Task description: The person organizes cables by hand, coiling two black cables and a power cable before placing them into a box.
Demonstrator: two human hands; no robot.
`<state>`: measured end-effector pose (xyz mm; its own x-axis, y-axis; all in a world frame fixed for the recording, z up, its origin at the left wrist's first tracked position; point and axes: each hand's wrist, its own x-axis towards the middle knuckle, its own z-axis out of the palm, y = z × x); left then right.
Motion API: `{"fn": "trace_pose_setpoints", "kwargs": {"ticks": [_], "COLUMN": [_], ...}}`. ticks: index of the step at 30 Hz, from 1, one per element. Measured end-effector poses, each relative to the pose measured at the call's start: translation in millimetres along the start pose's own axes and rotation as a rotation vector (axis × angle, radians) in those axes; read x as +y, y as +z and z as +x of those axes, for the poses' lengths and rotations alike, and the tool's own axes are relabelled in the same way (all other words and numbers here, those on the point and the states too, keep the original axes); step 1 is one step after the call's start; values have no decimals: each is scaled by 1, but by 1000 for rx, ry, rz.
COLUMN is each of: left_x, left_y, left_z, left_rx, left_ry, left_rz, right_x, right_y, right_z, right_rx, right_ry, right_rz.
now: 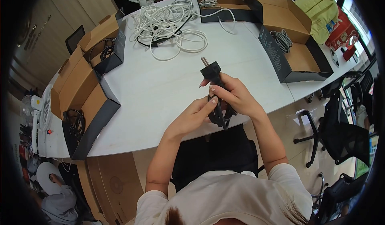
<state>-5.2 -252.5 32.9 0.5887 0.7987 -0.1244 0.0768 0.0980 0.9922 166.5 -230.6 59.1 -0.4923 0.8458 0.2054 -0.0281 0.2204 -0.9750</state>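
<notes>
Above the near edge of the white table, both of my hands hold a black power cord [218, 117], gathered into a small coiled bundle. My left hand [194, 115] is closed on the coil from the left, thumb on top. From the right, my right hand [236, 96] grips the cord just below its plug [211, 70], whose two metal pins point up and away from me. Fingers hide part of the bundle. Farther back on the table lies a tangled heap of white cables [164, 22], with a black cable [156, 44] mixed in.
Open cardboard boxes line the table [160, 74]: the near-left box [105, 100] and far-left box [117, 48] hold black cables, the right box [306, 54] a grey cable coil [282, 40], the back box [228, 14] a white one. Office chairs [341, 133] stand right; a person [60, 201] is lower left.
</notes>
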Motion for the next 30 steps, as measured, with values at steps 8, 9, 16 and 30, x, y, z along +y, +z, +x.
{"fn": "trace_pose_setpoints", "kwargs": {"ticks": [8,9,16,30], "left_x": [-16,-15,-21,-13], "left_y": [15,16,5,-8], "left_z": [20,21,34,30], "left_rx": [225,258,366,360], "left_ry": [43,27,54,63], "left_rz": [-331,-337,-905,-982], "right_x": [26,28,5,10], "right_y": [-7,-5,-2,-11], "right_z": [18,20,20,-10], "right_rx": [196,238,404,141], "right_ry": [-224,-220,-381,-281], "right_rz": [-707,-682,-835,-300]}}
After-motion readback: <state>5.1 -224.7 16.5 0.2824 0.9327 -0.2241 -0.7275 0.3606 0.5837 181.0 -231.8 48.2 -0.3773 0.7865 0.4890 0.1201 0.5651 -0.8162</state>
